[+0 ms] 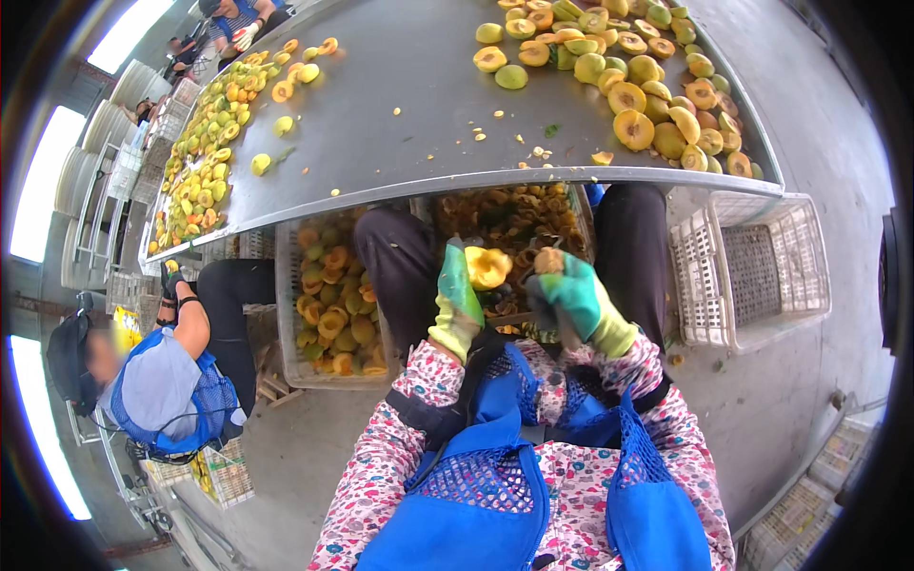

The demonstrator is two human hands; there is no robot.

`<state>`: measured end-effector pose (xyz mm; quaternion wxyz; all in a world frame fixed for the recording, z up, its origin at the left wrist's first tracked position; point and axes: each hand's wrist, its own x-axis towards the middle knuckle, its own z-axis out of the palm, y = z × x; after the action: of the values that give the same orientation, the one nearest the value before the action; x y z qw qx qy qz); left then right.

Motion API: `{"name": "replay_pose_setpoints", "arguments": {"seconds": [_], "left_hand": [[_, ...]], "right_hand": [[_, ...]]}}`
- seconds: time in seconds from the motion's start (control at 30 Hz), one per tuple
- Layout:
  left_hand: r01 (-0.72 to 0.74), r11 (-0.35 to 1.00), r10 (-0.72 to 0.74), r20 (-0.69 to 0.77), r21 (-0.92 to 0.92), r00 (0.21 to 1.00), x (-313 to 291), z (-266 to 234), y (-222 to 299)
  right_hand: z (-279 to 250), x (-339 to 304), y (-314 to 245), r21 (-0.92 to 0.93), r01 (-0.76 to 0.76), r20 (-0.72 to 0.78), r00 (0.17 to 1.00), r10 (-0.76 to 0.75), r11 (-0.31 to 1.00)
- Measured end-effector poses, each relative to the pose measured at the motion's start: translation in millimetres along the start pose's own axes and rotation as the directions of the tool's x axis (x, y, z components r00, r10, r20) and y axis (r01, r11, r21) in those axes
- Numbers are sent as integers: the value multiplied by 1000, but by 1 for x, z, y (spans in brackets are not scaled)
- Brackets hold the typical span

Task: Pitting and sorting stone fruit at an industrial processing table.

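Note:
My left hand (459, 297), in a green and yellow glove, is closed on a yellow peach half (487, 268) with its cut face and hollow showing. Beside it, my right hand (576, 300), gloved in the same colours, is closed on a rough brown lump that looks like a peach pit (548, 261). A small gap separates the two hands. Below them, between my knees, a crate (583, 205) holds brownish scraps and pits. Dark blur under the right fingers keeps me from telling whether a tool is there.
A metal table (381, 124) spans the front, with a heap of halved peaches (657, 105) at right and another pile (205, 181) at left. A crate of peach halves (333, 381) stands by my left knee, a white crate (752, 271) at right. Co-workers (176, 390) are at left.

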<state>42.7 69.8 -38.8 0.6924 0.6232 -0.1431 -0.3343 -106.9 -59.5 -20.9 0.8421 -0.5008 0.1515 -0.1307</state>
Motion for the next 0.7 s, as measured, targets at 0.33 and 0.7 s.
{"name": "replay_pose_setpoints", "arguments": {"seconds": [0.33, 0.7], "left_hand": [[-71, 956, -80, -485, -285, 871, -70, -138, 44], [37, 996, 28, -708, 76, 706, 18, -175, 92]], "right_hand": [[-65, -15, 32, 20, -341, -309, 892, 331, 940], [-42, 4, 22, -707, 8, 3, 1000, -9, 707]]}}
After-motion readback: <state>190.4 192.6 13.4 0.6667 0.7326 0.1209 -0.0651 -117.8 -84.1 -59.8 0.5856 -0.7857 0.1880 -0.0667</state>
